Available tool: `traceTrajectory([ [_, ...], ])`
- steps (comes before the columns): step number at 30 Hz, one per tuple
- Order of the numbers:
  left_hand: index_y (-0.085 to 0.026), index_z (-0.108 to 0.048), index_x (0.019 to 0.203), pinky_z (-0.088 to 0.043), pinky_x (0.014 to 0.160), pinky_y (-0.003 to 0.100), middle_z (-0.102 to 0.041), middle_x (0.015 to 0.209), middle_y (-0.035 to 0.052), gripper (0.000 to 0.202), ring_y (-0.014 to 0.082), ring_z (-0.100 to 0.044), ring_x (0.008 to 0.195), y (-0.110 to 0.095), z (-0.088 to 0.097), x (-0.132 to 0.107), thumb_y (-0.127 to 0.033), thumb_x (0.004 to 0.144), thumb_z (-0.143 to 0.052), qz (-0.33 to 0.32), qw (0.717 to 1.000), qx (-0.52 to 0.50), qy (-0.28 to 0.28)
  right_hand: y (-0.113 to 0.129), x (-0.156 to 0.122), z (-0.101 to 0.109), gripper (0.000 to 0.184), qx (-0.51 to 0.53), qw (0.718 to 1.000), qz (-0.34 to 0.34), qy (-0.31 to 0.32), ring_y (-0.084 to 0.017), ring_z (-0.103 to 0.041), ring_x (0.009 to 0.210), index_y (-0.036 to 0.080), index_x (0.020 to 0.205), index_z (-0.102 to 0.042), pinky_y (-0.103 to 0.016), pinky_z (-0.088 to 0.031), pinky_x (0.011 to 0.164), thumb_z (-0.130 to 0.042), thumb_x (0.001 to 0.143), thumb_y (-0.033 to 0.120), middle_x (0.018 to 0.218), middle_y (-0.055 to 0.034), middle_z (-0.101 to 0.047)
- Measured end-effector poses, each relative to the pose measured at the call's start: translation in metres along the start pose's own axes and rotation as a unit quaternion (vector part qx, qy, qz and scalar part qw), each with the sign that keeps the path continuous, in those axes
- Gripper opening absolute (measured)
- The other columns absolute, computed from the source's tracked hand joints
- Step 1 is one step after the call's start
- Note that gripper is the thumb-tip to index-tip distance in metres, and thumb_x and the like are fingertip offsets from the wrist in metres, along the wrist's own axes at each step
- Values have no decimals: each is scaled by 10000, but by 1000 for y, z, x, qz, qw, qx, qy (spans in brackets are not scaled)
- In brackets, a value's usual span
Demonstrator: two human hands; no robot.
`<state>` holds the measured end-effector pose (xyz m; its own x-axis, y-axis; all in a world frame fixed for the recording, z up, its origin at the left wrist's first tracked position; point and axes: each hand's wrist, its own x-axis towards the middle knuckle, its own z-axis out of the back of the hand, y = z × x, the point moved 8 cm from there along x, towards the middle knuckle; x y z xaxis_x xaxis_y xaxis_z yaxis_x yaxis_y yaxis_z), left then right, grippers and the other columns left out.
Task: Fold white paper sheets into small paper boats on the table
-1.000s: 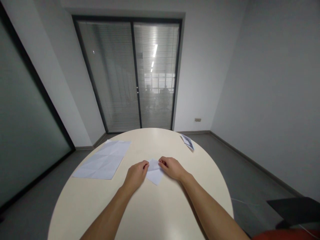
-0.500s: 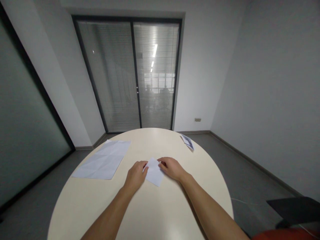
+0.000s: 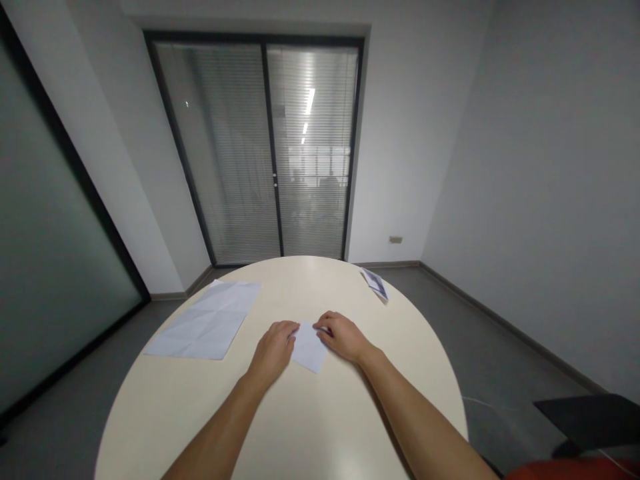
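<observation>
Here, a small white paper points toward you on the table, its sides partly hidden by both hands' half-curled fingers, grip unclear; a creased sheet lies left, a folded paper right.

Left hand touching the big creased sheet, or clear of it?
Apart. The head view shows a strip of bare tabletop between the left hand and the near right edge of the big creased sheet.

A glazed partition, blinds and round table suggest an office
</observation>
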<state>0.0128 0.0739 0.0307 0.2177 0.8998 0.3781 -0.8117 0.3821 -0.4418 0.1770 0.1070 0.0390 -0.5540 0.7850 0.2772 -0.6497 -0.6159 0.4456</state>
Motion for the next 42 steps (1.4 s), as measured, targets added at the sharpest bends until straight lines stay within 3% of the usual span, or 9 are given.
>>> traceTrajectory([
  [6, -204, -734, 1179, -429, 1140, 400, -691, 1320, 65, 419, 210, -596, 1247, -3, -7, 0, -27, 879, -501, -27, 999, 6, 32, 2, 0, 0, 246, -10, 1000, 14, 0, -221, -618, 1066, 187, 1096, -761, -318, -430, 972, -596, 935, 270, 1145, -98, -713],
  [11, -212, -722, 1214, -425, 1133, 437, -685, 1333, 68, 361, 234, -585, 1258, -5, -6, -1, -131, 944, -495, -33, 999, 16, 25, 9, -1, 0, 232, -32, 999, 39, 11, -231, -613, 1049, 197, 1054, -762, -334, -419, 957, -670, 894, 338, 1146, -99, -708],
  [17, -203, -708, 1227, -411, 1123, 434, -670, 1349, 79, 336, 251, -570, 1254, -8, -5, -2, -207, 947, -522, -31, 998, 37, 32, 0, 0, 5, 236, -59, 998, -16, 0, -241, -608, 1053, 207, 1063, -766, -329, -420, 930, -654, 901, 337, 1140, -97, -708],
  [23, -203, -737, 1116, -437, 1030, 405, -729, 1145, 88, 259, 250, -602, 1124, -15, 4, -1, -243, 936, -555, -38, 997, 57, 28, -8, -1, 15, 206, -92, 992, -75, -31, -247, -624, 1035, 208, 961, -781, -325, -437, 890, -606, 918, 308, 1081, -101, -722],
  [27, -201, -749, 993, -443, 965, 388, -725, 1002, 83, 199, 248, -607, 1038, -20, 10, 0, -257, 936, -566, -42, 996, 70, 23, -14, -2, 17, 211, -86, 989, -113, -49, -246, -629, 1060, 204, 1004, -775, -321, -440, 912, -611, 911, 296, 1089, -106, -726],
  [31, -208, -736, 953, -445, 938, 378, -714, 971, 71, 138, 248, -601, 1019, -20, 10, 0, -249, 909, -612, -48, 997, 63, 26, -16, -3, 15, 223, -65, 991, -110, -50, -239, -625, 1071, 190, 1031, -772, -312, -435, 934, -611, 913, 291, 1092, -108, -724],
  [36, -211, -706, 1002, -452, 988, 373, -701, 1081, 74, 142, 237, -604, 1091, -20, 4, -3, -199, 899, -609, -66, 997, 25, 36, -17, -2, 12, 204, -43, 993, -99, -49, -222, -617, 1048, 190, 1014, -766, -297, -420, 935, -620, 906, 283, 1071, -100, -721],
  [42, -225, -689, 1096, -432, 1083, 401, -694, 1258, 72, 226, 234, -606, 1200, -13, -6, -4, -170, 903, -586, -68, 997, 0, 46, -22, -1, 10, 115, -35, 991, -109, -70, -197, -609, 898, 182, 848, -728, -276, -416, 822, -626, 872, 230, 907, -71, -706],
])
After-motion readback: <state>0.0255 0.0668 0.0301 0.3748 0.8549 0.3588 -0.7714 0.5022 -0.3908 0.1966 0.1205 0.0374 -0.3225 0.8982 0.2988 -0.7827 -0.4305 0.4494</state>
